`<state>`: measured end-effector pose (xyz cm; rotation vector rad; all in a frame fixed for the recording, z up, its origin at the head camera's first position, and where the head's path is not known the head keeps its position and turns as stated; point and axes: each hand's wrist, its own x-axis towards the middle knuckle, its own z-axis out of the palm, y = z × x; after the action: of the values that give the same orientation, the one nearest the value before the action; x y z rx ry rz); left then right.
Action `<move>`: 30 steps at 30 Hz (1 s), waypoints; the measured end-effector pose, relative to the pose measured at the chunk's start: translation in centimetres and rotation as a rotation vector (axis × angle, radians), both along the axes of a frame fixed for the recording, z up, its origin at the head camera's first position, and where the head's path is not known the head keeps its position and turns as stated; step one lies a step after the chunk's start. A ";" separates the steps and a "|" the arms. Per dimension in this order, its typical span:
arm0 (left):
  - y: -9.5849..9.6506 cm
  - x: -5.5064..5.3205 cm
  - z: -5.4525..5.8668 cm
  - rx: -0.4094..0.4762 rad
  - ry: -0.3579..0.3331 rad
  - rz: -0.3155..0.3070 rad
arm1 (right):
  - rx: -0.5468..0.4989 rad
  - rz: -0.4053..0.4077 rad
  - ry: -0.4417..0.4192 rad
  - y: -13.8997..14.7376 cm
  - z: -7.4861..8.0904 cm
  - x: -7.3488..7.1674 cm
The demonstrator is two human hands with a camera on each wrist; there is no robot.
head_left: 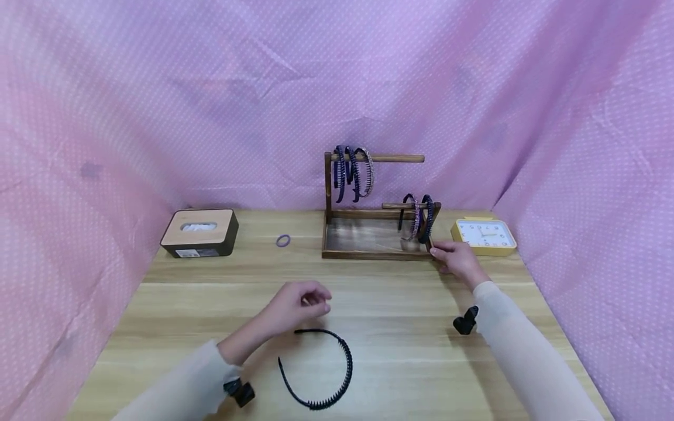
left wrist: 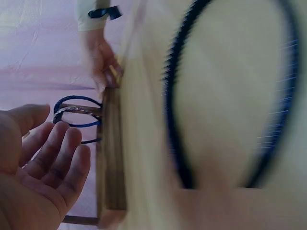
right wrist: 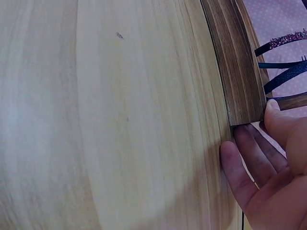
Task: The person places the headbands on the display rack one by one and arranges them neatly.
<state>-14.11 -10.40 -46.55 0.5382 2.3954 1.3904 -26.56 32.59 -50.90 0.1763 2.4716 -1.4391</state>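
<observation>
In the head view my right hand (head_left: 459, 258) is at the near right corner of a dark wooden headband rack (head_left: 368, 255). The right wrist view shows that thumb at the corner's edge, fingers against the rack's end (right wrist: 242, 67). My left hand (head_left: 297, 305) hovers over the table with loosely curled fingers, holding nothing. Just below it lies a black toothed headband (head_left: 350, 365), its ends toward the left. Several dark and glittery headbands (head_left: 354, 172) hang on the rack's upper bar. More headbands (head_left: 429, 213) hang on the lower right bar.
A yellow alarm clock (head_left: 484, 235) stands close to the right of the rack. At the back left is a tissue box (head_left: 197, 228) with a wooden top. Between box and rack lies a small purple hair tie (head_left: 283, 236). Pink dotted cloth (head_left: 253, 105) surrounds the table.
</observation>
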 end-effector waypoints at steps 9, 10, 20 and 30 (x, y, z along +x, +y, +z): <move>-1.9 6.5 -3.1 0.040 0.066 -0.118 | -0.002 0.016 0.006 0.6 0.6 -0.4; -2.0 7.1 -3.4 0.047 0.095 -0.135 | 0.002 0.018 0.003 0.7 0.6 -0.4; -1.8 10.4 -5.5 -0.125 0.304 -0.242 | -0.012 0.006 0.001 0.6 0.2 -0.3; -2.0 10.9 -6.0 -0.164 0.389 -0.299 | -0.010 0.013 -0.019 0.3 0.0 -0.2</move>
<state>-3.24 -12.42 -52.58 1.1556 2.5497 1.0255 -26.77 32.86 -50.95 0.1706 2.4454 -1.4374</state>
